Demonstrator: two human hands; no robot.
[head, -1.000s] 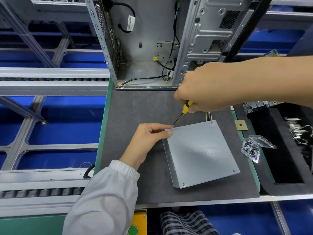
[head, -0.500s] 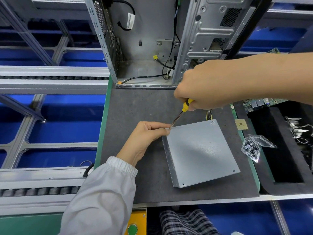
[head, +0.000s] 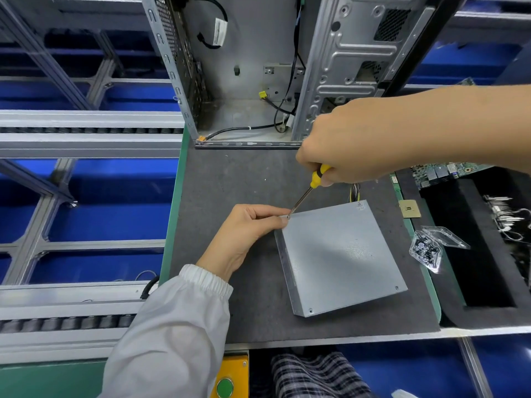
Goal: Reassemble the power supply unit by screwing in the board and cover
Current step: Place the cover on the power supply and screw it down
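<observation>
Still, the right hand (head: 342, 145) gripped the screwdriver (head: 309, 189) while left fingers (head: 270, 218) pinched the cover (head: 342, 254) corner, unchanged, screw seemingly unfinished.

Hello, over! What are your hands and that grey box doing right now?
Right hand grips the screwdriver, tip at the grey box's far left corner. Left hand pinches at that corner. Nothing in the way.

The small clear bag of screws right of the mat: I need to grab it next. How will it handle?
The clear bag looks thin and crumpled, so probably floppy, sagging around its dark contents. It seems light, likely sliding if nudged rather than rolling. Its open flap suggests screws could spill if tipped.
</observation>
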